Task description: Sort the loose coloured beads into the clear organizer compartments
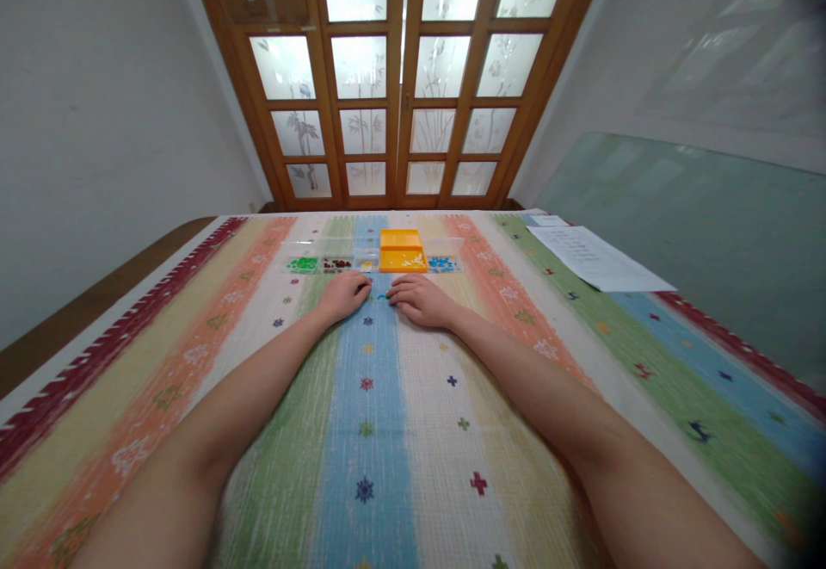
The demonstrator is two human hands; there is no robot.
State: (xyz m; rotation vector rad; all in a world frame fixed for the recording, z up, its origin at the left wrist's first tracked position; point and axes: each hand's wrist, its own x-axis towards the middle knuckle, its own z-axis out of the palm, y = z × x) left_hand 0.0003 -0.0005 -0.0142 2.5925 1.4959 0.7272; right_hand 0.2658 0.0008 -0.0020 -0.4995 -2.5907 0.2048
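Observation:
My left hand (347,295) rests on the striped tablecloth with its fingers loosely curled; a gap shows between thumb and fingers, and nothing is visible in it. Across from it lies my right hand (418,299), palm down with the fingers stretched out. A small blue piece (381,297) is on the cloth just beside the right fingertips; whether they touch it is too small to tell. Right behind the hands stands an open yellow box (400,240) with small whitish pieces in its front part. Clear trays hold green pieces (303,264), dark brown pieces (336,265) and blue pieces (442,264).
A few yellow pieces (366,266) sit in a clear compartment left of the yellow box. Printed paper sheets (597,257) lie at the table's right far side. A pale glass panel (697,233) is along the right, and wooden glazed doors (398,104) stand beyond the table.

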